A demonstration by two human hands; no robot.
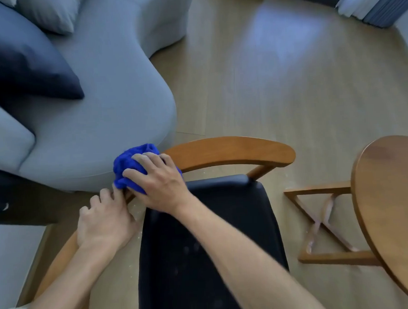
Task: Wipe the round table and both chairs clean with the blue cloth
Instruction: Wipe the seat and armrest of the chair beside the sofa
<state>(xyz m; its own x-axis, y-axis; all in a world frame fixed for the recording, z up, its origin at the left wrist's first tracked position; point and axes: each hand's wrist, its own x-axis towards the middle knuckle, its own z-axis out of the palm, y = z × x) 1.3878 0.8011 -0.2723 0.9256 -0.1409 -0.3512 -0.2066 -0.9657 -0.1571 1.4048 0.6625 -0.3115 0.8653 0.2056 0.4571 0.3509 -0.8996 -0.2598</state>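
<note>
A wooden chair (pixel 231 151) with a curved backrest and a black seat (pixel 210 243) stands right below me. My right hand (pixel 159 182) presses the bunched blue cloth (pixel 128 165) onto the left end of the backrest, fingers curled over it. Just below, my left hand (pixel 105 221) grips the chair's left post, partly hidden under the cloth. The round wooden table (pixel 390 203) is at the right edge, its crossed base (pixel 320 224) showing on the floor. Only one chair is in view.
A grey curved sofa (pixel 97 117) with a dark cushion (pixel 26 66) and a light one fills the upper left, close to the chair's back. Light wooden floor (pixel 277 79) spreads beyond the chair. Curtains (pixel 374 1) hang at the top right.
</note>
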